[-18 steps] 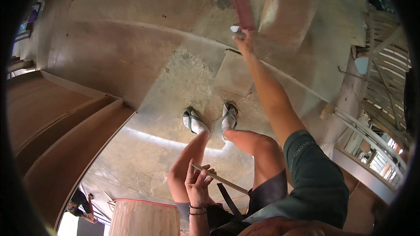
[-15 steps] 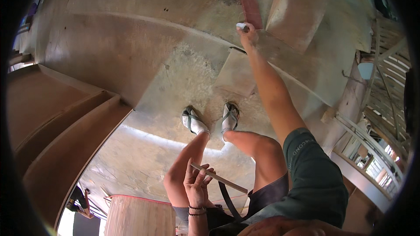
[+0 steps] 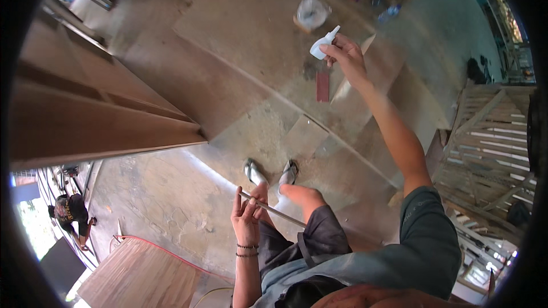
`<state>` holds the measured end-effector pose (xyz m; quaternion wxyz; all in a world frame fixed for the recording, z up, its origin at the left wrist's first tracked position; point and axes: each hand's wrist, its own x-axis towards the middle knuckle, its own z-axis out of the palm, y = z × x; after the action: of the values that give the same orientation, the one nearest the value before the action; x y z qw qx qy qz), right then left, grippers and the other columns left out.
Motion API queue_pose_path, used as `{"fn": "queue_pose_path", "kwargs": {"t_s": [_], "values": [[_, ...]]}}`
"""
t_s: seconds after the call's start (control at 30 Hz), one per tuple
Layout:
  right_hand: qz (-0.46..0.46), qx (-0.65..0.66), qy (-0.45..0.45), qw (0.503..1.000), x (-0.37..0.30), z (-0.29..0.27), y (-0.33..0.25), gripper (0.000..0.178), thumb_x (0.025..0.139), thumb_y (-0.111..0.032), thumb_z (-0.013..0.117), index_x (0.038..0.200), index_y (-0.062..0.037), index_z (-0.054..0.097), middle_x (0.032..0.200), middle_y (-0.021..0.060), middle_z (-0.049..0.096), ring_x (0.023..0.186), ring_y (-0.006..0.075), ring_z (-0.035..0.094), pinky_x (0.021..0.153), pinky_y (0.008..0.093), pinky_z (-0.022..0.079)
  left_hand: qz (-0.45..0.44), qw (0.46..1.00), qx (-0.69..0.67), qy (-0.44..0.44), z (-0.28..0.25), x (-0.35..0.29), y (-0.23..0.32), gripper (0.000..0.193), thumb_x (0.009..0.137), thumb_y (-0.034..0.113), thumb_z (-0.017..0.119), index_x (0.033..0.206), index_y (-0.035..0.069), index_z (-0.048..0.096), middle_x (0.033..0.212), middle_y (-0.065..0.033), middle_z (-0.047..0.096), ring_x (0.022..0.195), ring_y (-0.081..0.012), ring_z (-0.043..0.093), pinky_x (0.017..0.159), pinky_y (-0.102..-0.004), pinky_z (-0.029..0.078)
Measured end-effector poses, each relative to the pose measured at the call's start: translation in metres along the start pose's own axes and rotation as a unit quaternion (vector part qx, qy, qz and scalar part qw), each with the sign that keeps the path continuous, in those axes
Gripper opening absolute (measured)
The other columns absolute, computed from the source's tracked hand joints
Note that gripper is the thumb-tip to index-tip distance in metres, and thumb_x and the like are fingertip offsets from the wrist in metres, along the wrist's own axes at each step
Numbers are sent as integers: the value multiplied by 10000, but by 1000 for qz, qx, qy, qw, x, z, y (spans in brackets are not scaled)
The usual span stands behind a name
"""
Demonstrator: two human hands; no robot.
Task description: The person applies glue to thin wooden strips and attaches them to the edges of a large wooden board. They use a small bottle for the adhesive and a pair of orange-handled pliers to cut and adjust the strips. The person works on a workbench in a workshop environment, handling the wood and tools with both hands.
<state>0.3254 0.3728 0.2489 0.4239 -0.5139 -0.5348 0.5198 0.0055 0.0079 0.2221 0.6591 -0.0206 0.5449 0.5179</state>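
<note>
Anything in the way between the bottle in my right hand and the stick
Nothing visible blocks the space between the white bottle in your right hand and the stick in your left hand; the red piece lies below.

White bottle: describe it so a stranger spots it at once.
Start at the broad floor and follow the right arm up to the right hand. The white bottle is gripped there, above a red strip in the view. Unlike that strip and the round pale bundle on the floor, it is held up and has a slim, tapered tip.
</note>
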Motion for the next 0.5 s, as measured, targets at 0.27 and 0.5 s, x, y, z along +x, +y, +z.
{"fn": "queue_pose_path", "kwargs": {"t_s": [0.27,0.5], "values": [[-275,-116,-191,935,-128,108,-318,244,905,-180,748,1063,-3,696,944,41,710,828,95,674,622,253,542,217,976,-10,-15,57,-171,121,688,989,78,640,1597,74,318,1198,-155,684,1054,-254,703,925,-425,591],[-526,-154,-215,808,-291,271,-394,247,803,-10,757,1044,-8,704,947,74,696,764,152,663,592,259,540,397,915,-59,-33,-10,-326,188,683,987,83,644,1592,66,328,1186,-168,696,1026,-251,717,906,-425,604]]}}
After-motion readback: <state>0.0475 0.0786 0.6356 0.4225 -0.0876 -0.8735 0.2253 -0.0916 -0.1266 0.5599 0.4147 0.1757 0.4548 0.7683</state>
